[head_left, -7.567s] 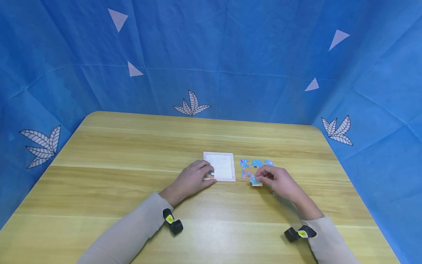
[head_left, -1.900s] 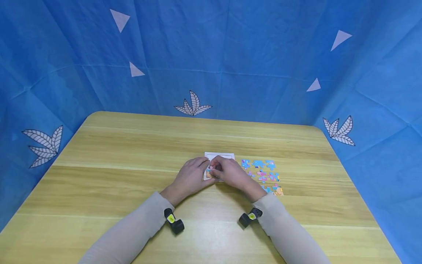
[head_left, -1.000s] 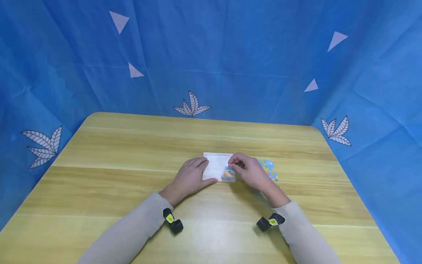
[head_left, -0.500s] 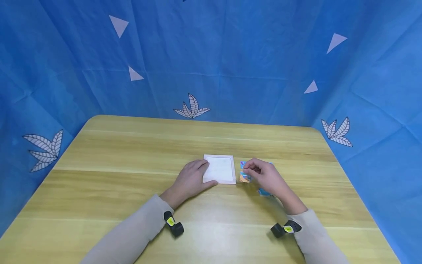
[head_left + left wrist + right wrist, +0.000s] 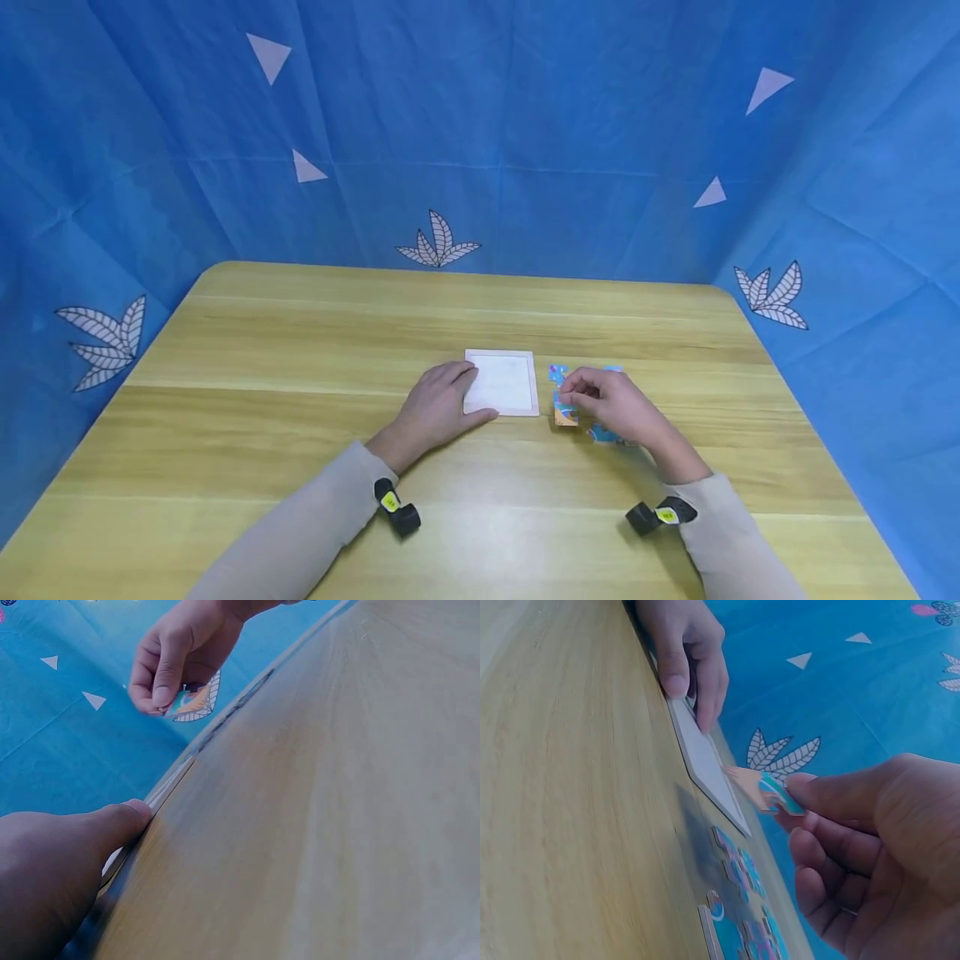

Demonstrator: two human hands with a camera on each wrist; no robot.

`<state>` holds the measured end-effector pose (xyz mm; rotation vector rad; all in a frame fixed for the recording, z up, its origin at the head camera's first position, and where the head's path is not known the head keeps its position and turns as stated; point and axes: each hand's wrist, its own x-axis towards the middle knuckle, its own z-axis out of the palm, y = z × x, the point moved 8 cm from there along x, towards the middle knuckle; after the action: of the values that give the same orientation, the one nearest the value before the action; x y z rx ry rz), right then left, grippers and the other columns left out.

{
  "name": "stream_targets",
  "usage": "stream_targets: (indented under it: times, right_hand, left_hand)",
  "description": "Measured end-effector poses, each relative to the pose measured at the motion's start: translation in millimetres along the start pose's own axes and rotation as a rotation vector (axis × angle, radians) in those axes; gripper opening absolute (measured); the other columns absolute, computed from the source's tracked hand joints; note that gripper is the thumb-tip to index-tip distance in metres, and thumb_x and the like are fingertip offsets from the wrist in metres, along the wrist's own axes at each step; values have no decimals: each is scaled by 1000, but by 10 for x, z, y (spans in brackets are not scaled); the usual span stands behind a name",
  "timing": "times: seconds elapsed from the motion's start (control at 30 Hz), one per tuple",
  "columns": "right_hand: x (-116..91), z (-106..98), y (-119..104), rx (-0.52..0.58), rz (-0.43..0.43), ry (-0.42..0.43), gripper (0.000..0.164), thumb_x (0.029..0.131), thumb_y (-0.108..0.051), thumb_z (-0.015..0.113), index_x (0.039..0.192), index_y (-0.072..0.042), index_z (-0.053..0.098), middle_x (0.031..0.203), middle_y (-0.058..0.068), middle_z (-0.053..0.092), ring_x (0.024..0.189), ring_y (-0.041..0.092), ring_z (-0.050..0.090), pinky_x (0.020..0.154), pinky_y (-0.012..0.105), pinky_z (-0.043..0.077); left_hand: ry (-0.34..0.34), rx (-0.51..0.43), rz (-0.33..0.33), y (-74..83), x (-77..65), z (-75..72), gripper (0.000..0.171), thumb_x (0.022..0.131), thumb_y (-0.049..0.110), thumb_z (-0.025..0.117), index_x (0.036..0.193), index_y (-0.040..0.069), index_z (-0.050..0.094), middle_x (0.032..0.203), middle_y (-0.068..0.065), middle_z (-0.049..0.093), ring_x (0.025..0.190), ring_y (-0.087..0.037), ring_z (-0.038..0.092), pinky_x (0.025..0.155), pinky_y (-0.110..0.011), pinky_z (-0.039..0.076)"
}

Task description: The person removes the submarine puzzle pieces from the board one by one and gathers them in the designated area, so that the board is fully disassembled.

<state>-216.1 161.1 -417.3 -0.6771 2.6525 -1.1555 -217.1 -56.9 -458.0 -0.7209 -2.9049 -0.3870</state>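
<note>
My left hand (image 5: pixel 435 408) holds the left side of a square white puzzle tray (image 5: pixel 506 379), its thumb at the front edge and fingers on the left rim. Inside the rim, the visible tray floor is bare white. My right hand (image 5: pixel 622 408) pinches a jigsaw piece (image 5: pixel 765 791) with orange and blue print between thumb and fingertips. That piece is raised above the table, to the right of the tray. Loose jigsaw pieces (image 5: pixel 742 866) lie flat below the right hand, which hides most of them in the head view.
A wooden table (image 5: pixel 315 333) carries everything. Blue cloth (image 5: pixel 480 125) with white triangles and leaf prints hangs behind it and at both sides. Wrist cameras sit on both sleeves.
My right hand has lifted the orange-and-blue piece from the tray's lower left, carried it right across the tray and past its right edge. My left hand has stayed on the tray.
</note>
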Motion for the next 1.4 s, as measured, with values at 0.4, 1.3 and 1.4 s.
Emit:
stream_targets:
  times: [0.4,1.3,1.4]
  right_hand:
    - [-36,86,63,12,15,-153,6,95,-8,63,94,-11,69,82,-2,65,69,17,59,60,26,51]
    - [0,17,75,-149,-5,-33,8,92,-10,69,89,-16,72,80,-9,66,67,10,56,62,26,49]
    - [-9,-3,86,-153,8,-16,7,92,-12,69,90,-17,72,81,-9,65,70,11,56,63,26,50]
  left_hand:
    - [-11,6,-11,-15,-16,9,84,87,68,56,137,1,55,140,-11,51,129,-29,47,110,-42,35]
    - [-20,-12,-16,-4,10,11,85,87,69,54,138,2,54,142,-11,50,130,-29,45,112,-42,33]
    - [-22,-25,-18,-3,-2,15,85,87,70,53,139,2,53,143,-11,48,132,-30,44,112,-43,32]
